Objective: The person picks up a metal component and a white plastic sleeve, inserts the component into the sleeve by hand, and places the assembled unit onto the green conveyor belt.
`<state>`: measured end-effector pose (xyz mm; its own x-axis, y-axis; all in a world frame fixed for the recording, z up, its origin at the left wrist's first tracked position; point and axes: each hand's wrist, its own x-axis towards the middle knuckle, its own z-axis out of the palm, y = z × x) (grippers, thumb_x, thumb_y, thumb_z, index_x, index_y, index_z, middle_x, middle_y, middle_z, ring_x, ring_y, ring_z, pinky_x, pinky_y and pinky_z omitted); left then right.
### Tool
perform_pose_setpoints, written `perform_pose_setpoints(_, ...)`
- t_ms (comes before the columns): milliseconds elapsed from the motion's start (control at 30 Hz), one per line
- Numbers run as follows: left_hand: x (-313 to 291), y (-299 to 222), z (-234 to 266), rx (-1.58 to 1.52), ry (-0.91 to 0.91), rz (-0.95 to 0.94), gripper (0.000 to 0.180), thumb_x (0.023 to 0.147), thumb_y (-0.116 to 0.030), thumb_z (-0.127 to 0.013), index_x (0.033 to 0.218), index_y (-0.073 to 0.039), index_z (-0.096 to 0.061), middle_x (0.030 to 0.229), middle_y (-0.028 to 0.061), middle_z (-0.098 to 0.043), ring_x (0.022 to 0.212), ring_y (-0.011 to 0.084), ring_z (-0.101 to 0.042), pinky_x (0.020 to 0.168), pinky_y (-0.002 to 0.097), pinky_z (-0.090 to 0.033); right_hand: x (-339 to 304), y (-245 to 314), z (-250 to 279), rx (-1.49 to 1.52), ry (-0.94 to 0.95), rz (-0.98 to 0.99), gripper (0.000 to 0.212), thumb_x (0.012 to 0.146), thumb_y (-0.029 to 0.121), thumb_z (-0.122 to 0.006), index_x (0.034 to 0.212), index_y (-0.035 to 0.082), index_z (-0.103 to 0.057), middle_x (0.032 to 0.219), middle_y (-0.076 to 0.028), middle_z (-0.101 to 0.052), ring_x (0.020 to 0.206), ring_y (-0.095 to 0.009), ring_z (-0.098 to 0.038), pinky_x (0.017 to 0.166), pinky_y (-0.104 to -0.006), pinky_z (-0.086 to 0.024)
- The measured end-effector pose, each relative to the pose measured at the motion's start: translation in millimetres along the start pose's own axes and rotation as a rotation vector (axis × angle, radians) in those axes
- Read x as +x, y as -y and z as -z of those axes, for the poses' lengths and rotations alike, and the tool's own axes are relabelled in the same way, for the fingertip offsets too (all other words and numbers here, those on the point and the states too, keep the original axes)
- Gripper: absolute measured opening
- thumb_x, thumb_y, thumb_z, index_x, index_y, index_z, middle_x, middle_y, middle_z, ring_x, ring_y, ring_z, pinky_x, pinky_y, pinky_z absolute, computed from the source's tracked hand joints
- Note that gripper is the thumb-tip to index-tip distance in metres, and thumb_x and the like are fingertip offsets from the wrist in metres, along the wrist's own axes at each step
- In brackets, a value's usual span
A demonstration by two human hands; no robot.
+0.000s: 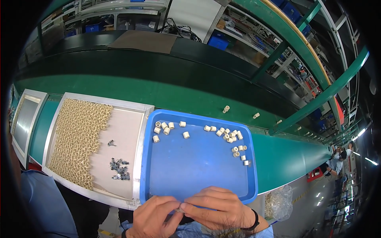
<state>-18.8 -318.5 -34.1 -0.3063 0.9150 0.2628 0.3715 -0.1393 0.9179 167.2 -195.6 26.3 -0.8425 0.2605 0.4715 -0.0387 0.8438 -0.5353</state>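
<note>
My left hand and my right hand meet at the near edge of the blue tray. Thumbs and fingertips of both are pinched together around something small, mostly hidden by the fingers, so its kind cannot be made out. Inside the tray, short cream-coloured hollow cylinders lie loose, one group at the far left and a larger one at the right. To the left, a white-framed board carries tightly packed rows of beige ring-like parts and a small heap of dark metal pieces.
Beyond the tray runs a green conveyor belt with a few cream parts standing on it. A green post slants at the right. Another framed board is at far left, beside a person's blue sleeve. A clear plastic bag sits lower right.
</note>
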Motion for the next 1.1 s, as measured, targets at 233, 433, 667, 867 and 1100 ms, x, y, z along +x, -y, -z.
perform_pose_setpoints(233, 8.2, 1.2, -2.5, -0.024, 0.041, 0.014, 0.026, 0.079, 0.004, -0.084, 0.103, 0.000, -0.075, 0.106, 0.0166, -0.074, 0.090, 0.0240, -0.076, 0.081, 0.0341, -0.062, -8.6, -14.4, -16.0, -0.207, -0.018, -0.017, 0.042, 0.086, 0.010, -0.086, 0.125, 0.003, -0.075, 0.105, -0.009, -0.076, 0.090, -0.023, -0.075, 0.079, -0.0342, -0.057)
perform_pose_setpoints(433, 50.1, 13.7, -7.4, -0.036, 0.105, 0.010, 0.022, 0.081, -0.003, -0.085, 0.102, -0.001, -0.076, 0.095, 0.0089, -0.069, 0.084, 0.0160, -0.067, 0.074, 0.0267, -0.052, -11.1, -23.1, -3.6, -0.171, -0.056, -0.241, 0.056, 0.087, 0.021, -0.087, 0.137, 0.003, -0.068, 0.106, -0.009, -0.077, 0.090, -0.024, -0.074, 0.081, -0.0364, -0.055)
perform_pose_setpoints(667, 172.7, 48.5, -11.5, 0.048, 0.106, 0.095, 0.021, 0.084, -0.010, -0.086, 0.100, -0.001, -0.074, 0.081, -0.0027, -0.063, 0.073, 0.0074, -0.050, 0.065, 0.0264, -0.043, -56.7, -54.0, 8.6, -0.204, -0.070, -0.439, 0.060, 0.087, 0.026, -0.086, 0.140, 0.004, -0.066, 0.107, -0.008, -0.078, 0.091, -0.025, -0.075, 0.080, -0.0389, -0.055)
perform_pose_setpoints(867, 300.2, 123.0, -38.5, 0.349, 0.151, 0.038, 0.020, 0.084, -0.008, -0.084, 0.097, 0.002, -0.073, 0.083, 0.0069, -0.075, 0.077, 0.0143, -0.069, 0.072, 0.0312, -0.055, -78.0, -65.6, 16.9, -0.178, -0.094, -0.525, 0.052, 0.091, 0.027, -0.083, 0.135, 0.006, -0.068, 0.100, -0.009, -0.074, 0.088, -0.027, -0.073, 0.080, -0.0389, -0.054)
perform_pose_setpoints(1100, 344.4, 166.3, -48.5, 0.470, 0.357, 0.163, 0.023, 0.085, -0.012, -0.081, 0.101, 0.004, -0.074, 0.091, 0.0148, -0.078, 0.088, 0.0269, -0.077, 0.083, 0.0379, -0.060, -79.5, -66.1, 52.0, -0.274, 0.002, -0.574, 0.045, 0.095, 0.029, -0.078, 0.133, 0.007, -0.069, 0.097, -0.010, -0.072, 0.086, -0.031, -0.071, 0.080, -0.0407, -0.053)
